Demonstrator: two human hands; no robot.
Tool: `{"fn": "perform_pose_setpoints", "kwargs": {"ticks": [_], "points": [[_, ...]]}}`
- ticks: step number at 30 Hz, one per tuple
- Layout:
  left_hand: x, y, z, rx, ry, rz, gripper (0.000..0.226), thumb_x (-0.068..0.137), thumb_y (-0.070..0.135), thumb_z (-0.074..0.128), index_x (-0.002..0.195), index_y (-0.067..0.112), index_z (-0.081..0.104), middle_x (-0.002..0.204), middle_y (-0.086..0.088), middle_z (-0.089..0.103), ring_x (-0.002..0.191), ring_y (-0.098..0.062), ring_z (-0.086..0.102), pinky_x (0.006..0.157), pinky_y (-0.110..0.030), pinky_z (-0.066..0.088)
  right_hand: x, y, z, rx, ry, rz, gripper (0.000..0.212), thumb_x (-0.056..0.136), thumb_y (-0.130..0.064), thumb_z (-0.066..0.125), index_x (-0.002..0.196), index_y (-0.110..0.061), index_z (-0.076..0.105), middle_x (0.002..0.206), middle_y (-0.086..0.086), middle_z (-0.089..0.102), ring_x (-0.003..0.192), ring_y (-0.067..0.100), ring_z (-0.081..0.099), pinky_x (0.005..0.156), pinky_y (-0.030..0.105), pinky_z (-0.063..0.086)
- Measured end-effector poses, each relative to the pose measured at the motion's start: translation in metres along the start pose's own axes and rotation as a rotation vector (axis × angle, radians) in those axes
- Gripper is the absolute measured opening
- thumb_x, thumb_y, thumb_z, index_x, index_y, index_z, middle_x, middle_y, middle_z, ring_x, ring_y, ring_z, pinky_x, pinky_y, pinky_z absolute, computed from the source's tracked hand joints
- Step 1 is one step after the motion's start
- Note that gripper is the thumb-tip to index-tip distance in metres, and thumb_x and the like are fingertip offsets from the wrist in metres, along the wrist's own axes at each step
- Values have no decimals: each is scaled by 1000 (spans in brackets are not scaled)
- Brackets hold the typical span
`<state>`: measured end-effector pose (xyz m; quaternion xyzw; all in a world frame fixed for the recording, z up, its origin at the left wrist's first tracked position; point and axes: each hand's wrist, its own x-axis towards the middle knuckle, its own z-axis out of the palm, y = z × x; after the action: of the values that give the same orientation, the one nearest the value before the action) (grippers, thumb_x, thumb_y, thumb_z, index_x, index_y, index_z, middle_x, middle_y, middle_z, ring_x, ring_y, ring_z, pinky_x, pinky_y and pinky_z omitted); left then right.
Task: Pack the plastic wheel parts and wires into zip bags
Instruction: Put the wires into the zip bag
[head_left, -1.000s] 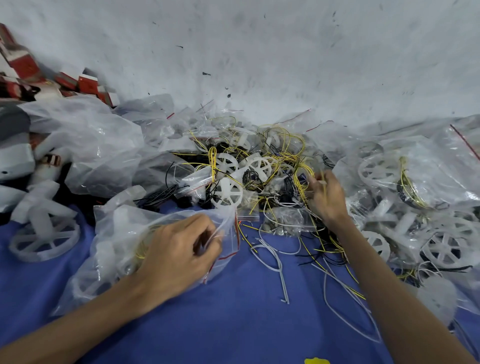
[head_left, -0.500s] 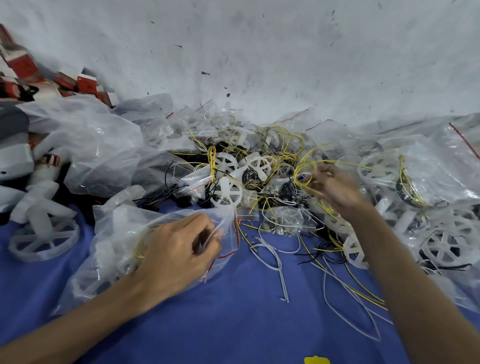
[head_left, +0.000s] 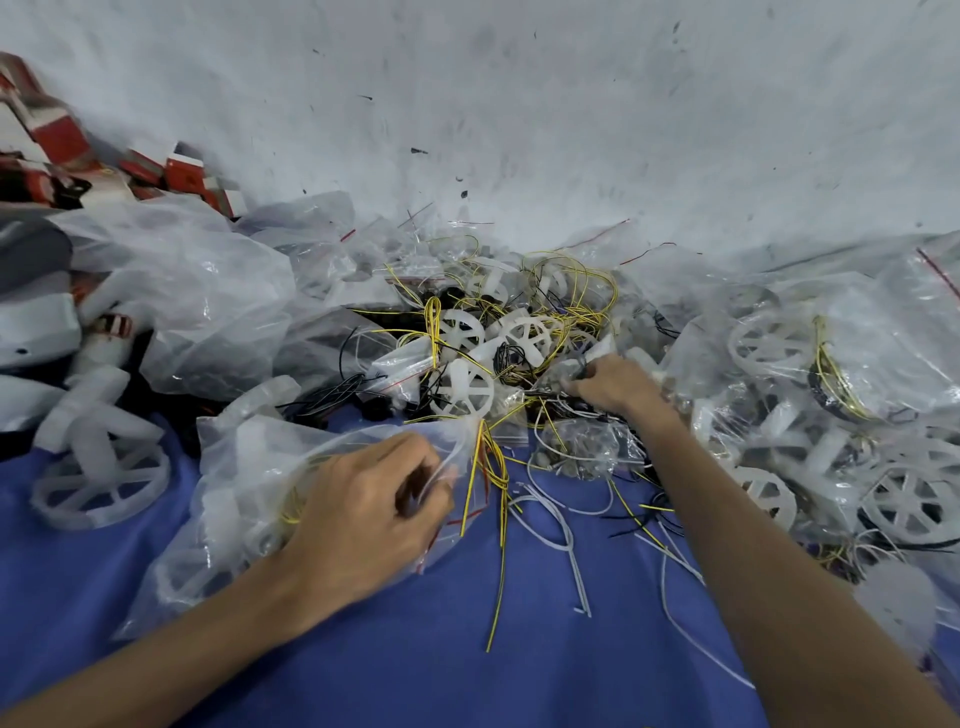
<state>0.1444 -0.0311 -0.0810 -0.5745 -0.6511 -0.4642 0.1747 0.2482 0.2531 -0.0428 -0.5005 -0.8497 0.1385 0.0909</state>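
A blue-covered worktop (head_left: 467, 649) fills the foreground, with loose white wires (head_left: 563, 540) lying on it. Just beyond, the left hand (head_left: 363, 509) pinches the open mouth of a zip bag (head_left: 244, 467) holding plastic wheel parts; yellow wires (head_left: 496, 467) hang from its mouth. Farther back, the right hand (head_left: 613, 387) has its fingers curled into the tangle of wires and wheels (head_left: 464, 391); what it grasps cannot be told. Filled bags (head_left: 831, 364) lie at right, below a scuffed white wall (head_left: 519, 104).
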Motion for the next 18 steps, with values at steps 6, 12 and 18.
{"fn": "perform_pose_setpoints", "kwargs": {"ticks": [6,12,18], "points": [[1,-1,0,-20,23,-73,30,81,31,50,60,10,52,56,15,34,55,-6,33,53,-17,28,-1,3,4,261,305,-21,18,92,-19,55,100,-8,66,96,11,68,84,24,61,82,40,53],[1,-3,0,-35,8,-125,28,82,34,46,61,16,44,50,15,29,56,-8,33,54,-17,24,-40,-10,-46,978,588,-164,12,99,-19,43,94,-24,53,94,-7,64,99,16,63,93,37,49],[2,-5,1,-107,37,-220,32,85,48,38,61,28,37,45,7,37,47,-9,40,51,-32,33,-66,-24,-65,1305,408,-270,16,102,-27,26,111,-20,37,107,8,67,86,27,70,73,37,58]]}}
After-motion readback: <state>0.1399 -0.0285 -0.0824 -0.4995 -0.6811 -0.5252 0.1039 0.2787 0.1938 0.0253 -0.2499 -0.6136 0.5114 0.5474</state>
